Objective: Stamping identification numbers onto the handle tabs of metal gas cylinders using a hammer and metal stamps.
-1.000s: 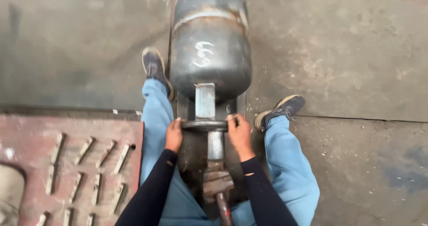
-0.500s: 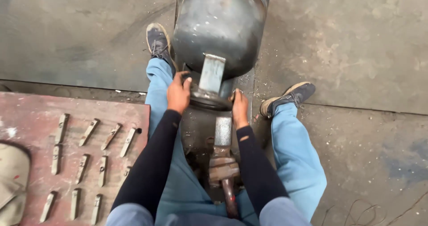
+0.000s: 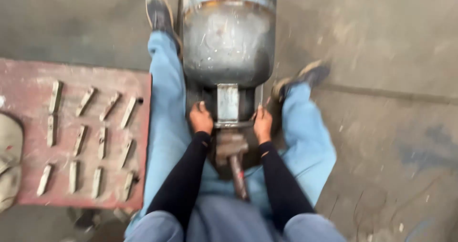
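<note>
The person sits on the concrete floor (image 3: 381, 41) with a grey metal gas cylinder (image 3: 228, 37) lying between their outstretched legs. The left hand (image 3: 201, 118) and right hand (image 3: 263, 123) are each closed on the collar ring (image 3: 234, 124) at the cylinder's near end, one on either side. A hammer (image 3: 233, 149) rests just behind the ring. A red plate (image 3: 28, 80) carrying rows of small metal bars (image 3: 79, 139) lies close beside the left leg; the floor stretches bare to the right.

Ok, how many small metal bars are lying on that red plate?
12, in three rows of four on the red plate: top row, middle row, bottom row. Blur may hide others.
</note>
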